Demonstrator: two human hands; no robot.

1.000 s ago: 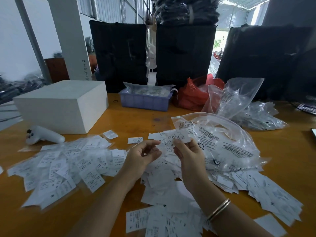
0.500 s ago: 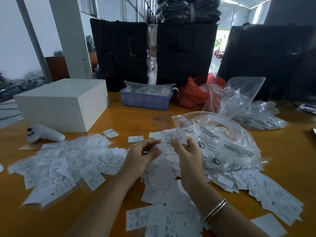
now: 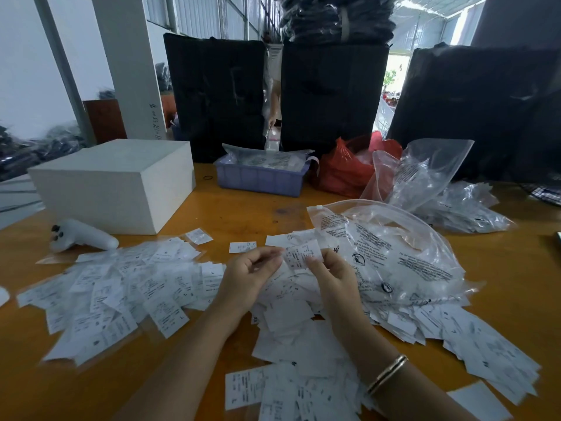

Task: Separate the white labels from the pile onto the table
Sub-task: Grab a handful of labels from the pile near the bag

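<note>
My right hand point(image 3: 332, 276) pinches one label point(image 3: 303, 253) above the pile point(image 3: 291, 323); my left hand's point(image 3: 249, 276) curled fingers should peel gently, then drop it left.

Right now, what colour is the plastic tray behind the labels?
Pale purple-blue tray, seen clearly in the head view.

Bare tabletop point(image 3: 243, 214) strip open ahead of my hands, between white box point(image 3: 115, 183) toward left edge and blue tray point(image 3: 261, 177) at far edge. Left side blocked: spread labels point(image 3: 115, 293), white controller point(image 3: 82, 238) beside box. Right: big clear zip bag point(image 3: 394, 253) on label pile point(image 3: 303, 344), more bags point(image 3: 455, 205) behind. Right edge wood point(image 3: 516, 284) free.
</note>
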